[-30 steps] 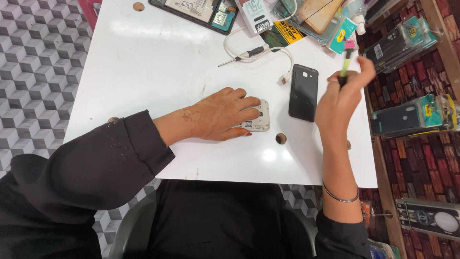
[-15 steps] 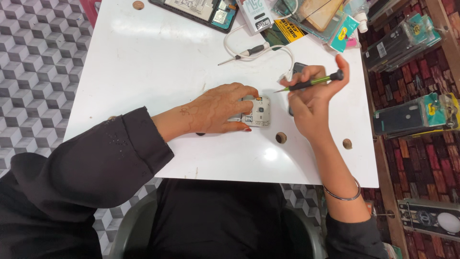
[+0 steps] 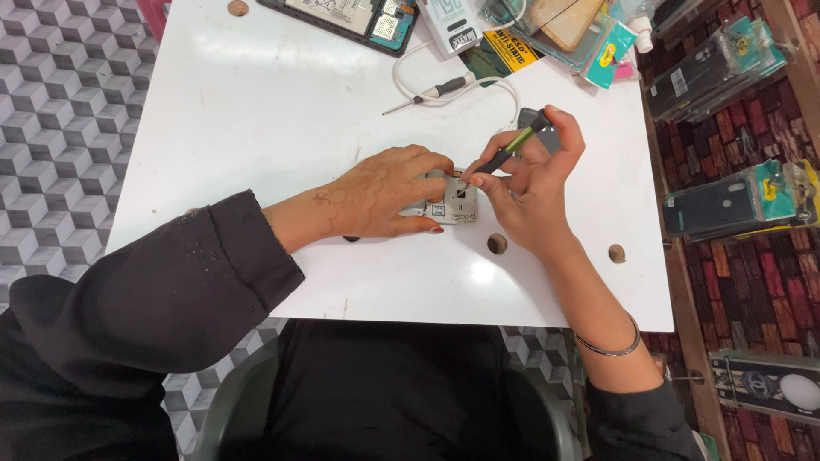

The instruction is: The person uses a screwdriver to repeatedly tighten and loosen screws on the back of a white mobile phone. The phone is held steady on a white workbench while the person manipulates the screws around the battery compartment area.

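Silver metal shows under our left hand: a small phone frame lies flat on the white table, our left fingers pressed down over its near end. We judge we are at the screw-working step; the next move calls for a steady tip and a still frame. Our right hand pinches a green-handled screwdriver, fingers closed round it, tip touching the frame just beyond the left fingertips. Behind the right fingers lies a dark phone, farther off a second screwdriver.
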